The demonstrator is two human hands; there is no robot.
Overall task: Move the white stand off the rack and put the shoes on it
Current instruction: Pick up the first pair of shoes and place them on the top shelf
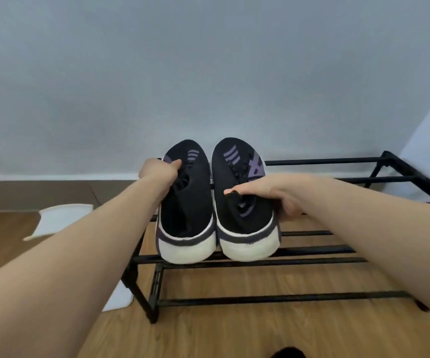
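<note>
Two black sneakers with purple marks and white soles stand side by side on the left end of the black rack, toes toward the wall. My left hand grips the left shoe at its collar, thumb in the opening. My right hand grips the right shoe at its collar from the right side. The white stand lies on the wooden floor to the left of the rack, partly hidden behind my left forearm.
The rack is a low black metal frame with bar shelves, running to the right along a pale wall. A brown skirting strip runs along the wall's foot. Wooden floor lies in front. A dark shape shows at the bottom edge.
</note>
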